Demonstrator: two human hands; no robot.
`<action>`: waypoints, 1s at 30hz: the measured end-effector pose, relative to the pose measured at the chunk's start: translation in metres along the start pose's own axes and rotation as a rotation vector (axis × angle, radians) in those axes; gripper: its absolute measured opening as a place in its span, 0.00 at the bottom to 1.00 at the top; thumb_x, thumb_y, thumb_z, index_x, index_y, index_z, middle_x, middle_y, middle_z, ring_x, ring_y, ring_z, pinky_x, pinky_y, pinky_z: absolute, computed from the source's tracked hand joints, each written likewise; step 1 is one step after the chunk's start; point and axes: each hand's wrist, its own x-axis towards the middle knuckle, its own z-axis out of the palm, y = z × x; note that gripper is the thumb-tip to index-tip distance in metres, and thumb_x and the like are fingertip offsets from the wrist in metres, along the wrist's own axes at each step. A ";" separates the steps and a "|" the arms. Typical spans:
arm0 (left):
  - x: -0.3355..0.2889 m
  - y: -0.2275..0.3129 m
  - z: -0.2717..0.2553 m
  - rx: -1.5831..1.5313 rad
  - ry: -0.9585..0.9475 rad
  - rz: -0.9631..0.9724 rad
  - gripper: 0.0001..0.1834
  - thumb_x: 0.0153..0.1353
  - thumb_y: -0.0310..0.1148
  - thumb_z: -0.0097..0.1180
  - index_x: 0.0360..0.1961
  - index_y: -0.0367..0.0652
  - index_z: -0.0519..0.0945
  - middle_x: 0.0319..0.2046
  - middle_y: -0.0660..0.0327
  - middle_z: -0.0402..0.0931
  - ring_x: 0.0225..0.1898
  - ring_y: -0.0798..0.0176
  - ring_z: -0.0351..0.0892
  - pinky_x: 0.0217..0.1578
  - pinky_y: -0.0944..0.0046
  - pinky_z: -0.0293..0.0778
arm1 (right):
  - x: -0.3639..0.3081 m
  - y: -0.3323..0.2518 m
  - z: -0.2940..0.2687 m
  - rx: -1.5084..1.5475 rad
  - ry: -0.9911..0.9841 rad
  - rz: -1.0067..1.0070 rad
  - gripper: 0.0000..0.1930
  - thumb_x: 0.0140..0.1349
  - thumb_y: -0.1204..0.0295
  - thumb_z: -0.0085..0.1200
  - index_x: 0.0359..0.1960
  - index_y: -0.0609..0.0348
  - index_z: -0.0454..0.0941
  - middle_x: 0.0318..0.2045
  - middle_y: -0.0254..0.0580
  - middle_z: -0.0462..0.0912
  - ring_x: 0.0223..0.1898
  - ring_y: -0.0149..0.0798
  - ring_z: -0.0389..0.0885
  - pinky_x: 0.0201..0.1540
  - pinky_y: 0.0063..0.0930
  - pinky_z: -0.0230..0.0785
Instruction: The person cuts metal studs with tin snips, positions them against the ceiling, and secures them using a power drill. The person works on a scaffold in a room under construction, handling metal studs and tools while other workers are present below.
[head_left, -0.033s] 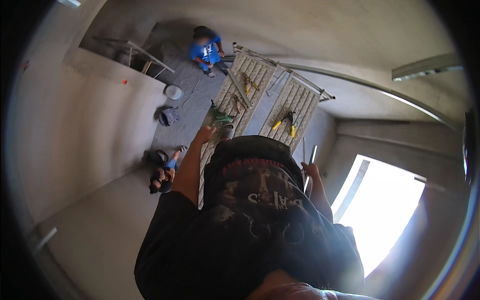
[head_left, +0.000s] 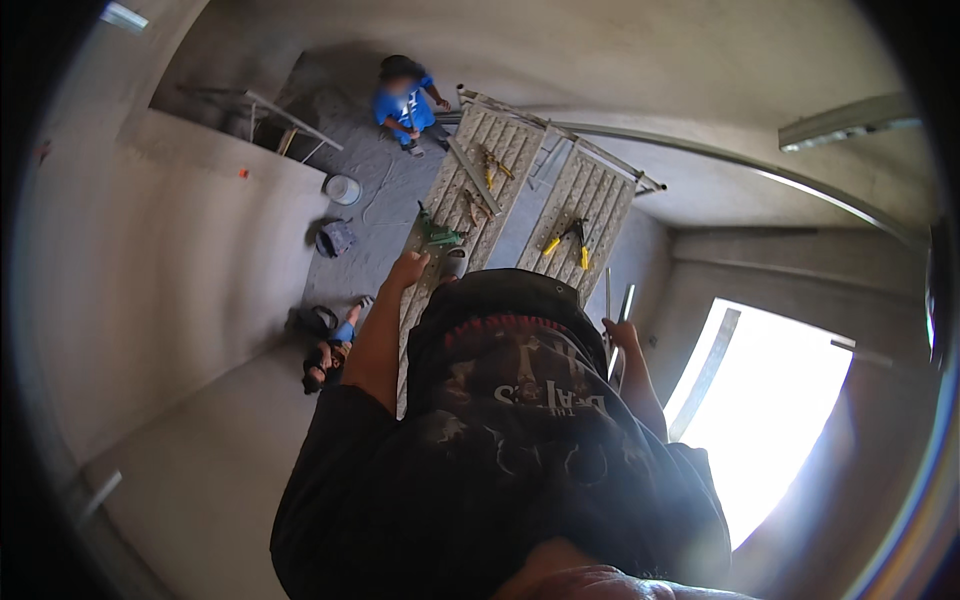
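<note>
My left hand [head_left: 408, 269] hangs beside the left scaffold plank [head_left: 425, 245], its fingers curled in with nothing seen in them. Nearest to it lies a green power drill [head_left: 440, 232], just beyond my sandalled foot [head_left: 455, 263]. At my right side, my right hand [head_left: 622, 334] is closed around a narrow metal bar [head_left: 627, 302], which shows above and below it. A cutting tool with yellow handles [head_left: 570, 243] lies on the right plank [head_left: 590, 190]. Farther along the left plank are a metal channel [head_left: 472, 174], yellow-handled snips [head_left: 493, 166] and brown-handled pliers [head_left: 473, 208].
A gap separates the two planks; a scaffold rail [head_left: 560, 132] crosses their far end. A person in blue [head_left: 408, 105] stands beyond, and another person [head_left: 330, 350] sits on the floor at left. A white bucket [head_left: 343, 189] and a bag [head_left: 335, 238] stand nearby. A bright opening [head_left: 770, 410] is at right.
The whole view has shifted slightly. My hands, the tools and the planks keep their places relative to each other.
</note>
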 end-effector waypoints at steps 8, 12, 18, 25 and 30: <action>0.018 -0.027 -0.044 -0.118 -0.010 -0.051 0.30 0.66 0.53 0.50 0.22 0.31 0.72 0.23 0.43 0.73 0.28 0.47 0.76 0.33 0.45 0.67 | -0.024 -0.001 0.071 -0.038 0.117 0.098 0.32 0.51 0.37 0.61 0.25 0.60 0.88 0.20 0.50 0.85 0.27 0.46 0.86 0.37 0.42 0.78; 0.030 -0.090 -0.055 -0.136 -0.035 -0.140 0.31 0.64 0.54 0.53 0.24 0.29 0.73 0.25 0.41 0.75 0.31 0.44 0.78 0.36 0.47 0.70 | -0.037 0.016 0.118 -0.004 0.157 0.166 0.31 0.50 0.41 0.65 0.27 0.64 0.87 0.21 0.50 0.85 0.28 0.46 0.87 0.35 0.42 0.77; 0.039 -0.120 -0.087 -0.043 -0.199 -0.217 0.32 0.60 0.55 0.55 0.28 0.26 0.76 0.33 0.34 0.79 0.38 0.36 0.81 0.39 0.44 0.73 | -0.082 0.014 0.165 0.153 0.159 0.315 0.33 0.50 0.42 0.66 0.30 0.69 0.85 0.24 0.54 0.85 0.29 0.46 0.87 0.35 0.42 0.77; 0.083 -0.132 -0.102 0.159 -0.169 -0.058 0.31 0.61 0.55 0.54 0.27 0.28 0.78 0.28 0.35 0.79 0.36 0.36 0.82 0.37 0.43 0.72 | -0.128 -0.001 0.197 0.256 0.158 0.430 0.39 0.50 0.42 0.66 0.37 0.78 0.82 0.33 0.63 0.86 0.38 0.52 0.87 0.39 0.43 0.77; 0.090 -0.062 -0.115 0.094 -0.204 0.035 0.28 0.64 0.51 0.53 0.24 0.31 0.78 0.24 0.40 0.79 0.32 0.46 0.83 0.35 0.47 0.73 | -0.139 -0.001 0.210 0.267 0.210 0.427 0.38 0.51 0.45 0.66 0.41 0.79 0.80 0.37 0.67 0.85 0.41 0.53 0.87 0.40 0.43 0.78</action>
